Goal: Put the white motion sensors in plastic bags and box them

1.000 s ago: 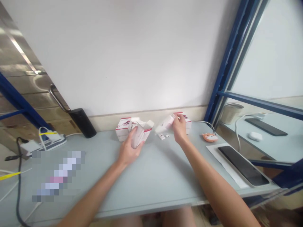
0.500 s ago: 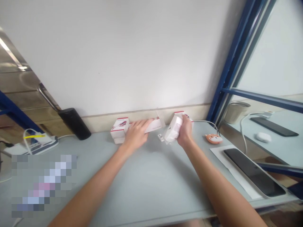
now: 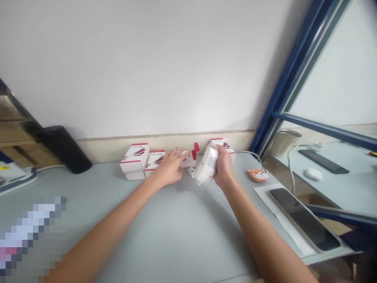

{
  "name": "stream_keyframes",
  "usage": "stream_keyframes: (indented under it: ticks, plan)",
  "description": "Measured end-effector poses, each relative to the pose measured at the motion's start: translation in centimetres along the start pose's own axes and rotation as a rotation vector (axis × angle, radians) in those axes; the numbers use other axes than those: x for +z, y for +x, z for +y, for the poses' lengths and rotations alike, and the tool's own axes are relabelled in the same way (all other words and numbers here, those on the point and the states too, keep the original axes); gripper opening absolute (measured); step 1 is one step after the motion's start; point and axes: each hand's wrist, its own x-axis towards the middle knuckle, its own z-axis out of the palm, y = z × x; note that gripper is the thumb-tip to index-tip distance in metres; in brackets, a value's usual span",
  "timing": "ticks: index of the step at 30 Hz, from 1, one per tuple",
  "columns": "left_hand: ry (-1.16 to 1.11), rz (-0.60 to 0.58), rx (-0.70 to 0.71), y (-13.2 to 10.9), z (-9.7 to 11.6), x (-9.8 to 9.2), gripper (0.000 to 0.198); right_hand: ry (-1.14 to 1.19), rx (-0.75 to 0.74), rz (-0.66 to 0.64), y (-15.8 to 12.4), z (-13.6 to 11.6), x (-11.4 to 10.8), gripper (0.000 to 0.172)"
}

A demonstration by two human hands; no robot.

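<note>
My left hand [image 3: 170, 168] rests over a small white box [image 3: 189, 158] with a red end flap standing up, fingers stretched out across its top. Part of this box is hidden under the hand. In my right hand [image 3: 224, 167] is a white block-like item in clear plastic wrap [image 3: 207, 163], held tilted just above the table; its kind I cannot make out. Between the hands lies a small white piece with dark marks [image 3: 191, 171]. To the left of my left hand sit a white-and-red box [image 3: 155, 159] and a stack of similar boxes [image 3: 134, 159].
Another white-and-red box [image 3: 229, 147] stands behind my right hand. On the right are an orange animal-faced case [image 3: 258, 175], a dark-screened phone-like device [image 3: 304, 218] on white paper, and a glass panel. A black cylinder [image 3: 66, 149] leans at the left.
My left hand has set the open box down against the row, and its fingers have spread. The wrapped item stays in my right hand. The view has shifted slightly.
</note>
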Motion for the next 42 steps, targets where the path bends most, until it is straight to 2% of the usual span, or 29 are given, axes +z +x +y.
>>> stream_keyframes:
  ticks: [2, 3, 4, 6, 7, 10, 14, 16, 18, 25, 30, 33, 35, 38, 42]
  plan:
    - [-0.366, 0.115, -0.077, -1.8, 1.7, -0.8, 0.051, 0.065, 0.109, 0.028, -0.8, -0.1, 0.7, 0.018]
    - [-0.592, 0.133, -0.136, -3.0, 2.5, -1.0, 0.046, 0.1, 0.155, 0.03, -1.4, -0.1, 1.1, 0.016]
    - [-0.837, 0.093, -0.21, -4.2, 3.3, -1.1, 0.049, 0.128, 0.191, 0.017, -1.9, 0.0, 1.5, 0.014]
    - [-1.278, -0.067, -0.335, -6.7, 4.2, -1.0, 0.06, 0.163, 0.246, -0.042, -3.1, 0.4, 2.3, 0.014]
    - [-1.431, -0.083, -0.396, -7.7, 4.4, -0.8, 0.062, 0.157, 0.265, -0.095, -3.8, 0.7, 2.6, 0.016]
    - [-1.677, -0.081, -0.526, -9.5, 4.0, -0.2, 0.056, 0.014, 0.251, -0.274, -5.4, 1.4, 3.0, 0.023]
    - [-1.858, -0.042, -0.584, -9.5, 2.9, 0.1, 0.04, -0.311, 0.0, -0.474, -6.0, 1.4, 2.4, 0.025]
    - [-1.927, -0.006, -0.602, -9.3, 2.7, 0.1, 0.035, -0.425, -0.131, -0.522, -5.7, 1.3, 2.1, 0.027]
    - [-1.978, -0.009, -0.617, -9.3, 2.6, 0.1, 0.034, -0.467, -0.204, -0.517, -5.4, 1.2, 1.8, 0.028]
    - [-2.048, -0.118, -0.666, -9.4, 2.1, 0.0, 0.041, -0.392, -0.197, -0.455, -5.5, 0.7, 1.9, 0.032]
    - [-1.993, -0.216, -0.549, -9.7, 1.9, -0.6, 0.039, -0.183, -0.296, -0.277, -4.2, -0.1, 1.4, 0.031]
    - [-1.984, -0.269, -0.54, -10.0, 2.4, -1.0, 0.052, -0.094, -0.397, -0.12, -2.3, -0.9, 0.2, 0.032]
    - [-1.954, -0.274, -0.561, -10.1, 2.8, -1.1, 0.062, -0.065, -0.412, -0.038, -1.2, -1.3, -0.8, 0.031]
    - [-1.783, -0.153, -0.594, -10.1, 3.5, -0.9, 0.06, -0.125, -0.331, 0.035, -0.1, -1.3, -1.6, 0.028]
    - [-1.565, 0.091, -0.561, -10.0, 4.0, 0.2, 0.057, -0.266, -0.27, 0.012, -0.1, -0.1, -1.4, 0.025]
